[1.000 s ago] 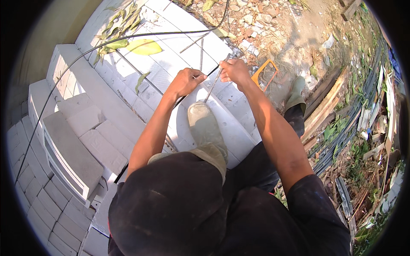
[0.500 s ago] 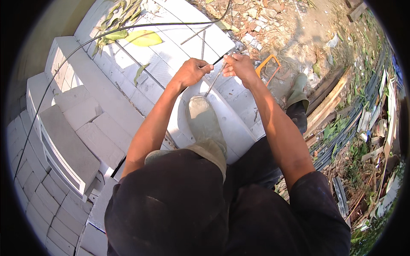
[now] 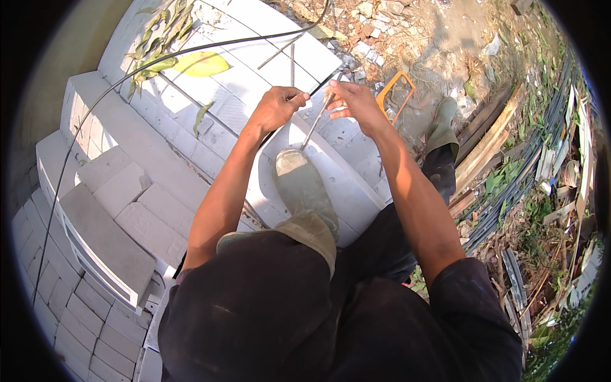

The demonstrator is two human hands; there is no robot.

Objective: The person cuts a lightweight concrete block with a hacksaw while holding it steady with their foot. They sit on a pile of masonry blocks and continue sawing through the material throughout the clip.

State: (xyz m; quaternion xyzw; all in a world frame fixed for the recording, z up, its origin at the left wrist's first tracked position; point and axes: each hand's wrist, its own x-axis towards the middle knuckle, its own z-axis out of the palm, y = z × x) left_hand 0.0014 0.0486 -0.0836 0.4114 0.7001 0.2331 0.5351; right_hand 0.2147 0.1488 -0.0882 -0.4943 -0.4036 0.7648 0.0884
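My right hand (image 3: 358, 107) pinches a thin metal rod (image 3: 313, 131) between thumb and fingers. The rod slants down toward the toe of my boot (image 3: 307, 184), which stands on a white block (image 3: 347, 175). To the left of the rod is my left hand (image 3: 275, 109), its fingers curled and its thumb pointing toward the right hand. Whatever it may hold is hidden by the fingers.
An orange-framed hacksaw (image 3: 389, 95) lies on the ground beyond my right hand. A black cable (image 3: 210, 46) curves over the pale blocks (image 3: 153, 223) at left. Leaves (image 3: 201, 63) lie on the far blocks. Wooden planks (image 3: 487, 140) and a bundle of dark rods (image 3: 519, 184) lie at right.
The right hand's fingers have loosened a little around the rod, and more of the rod's upper end shows. The left hand stays curled beside it. The whole view has shifted slightly.
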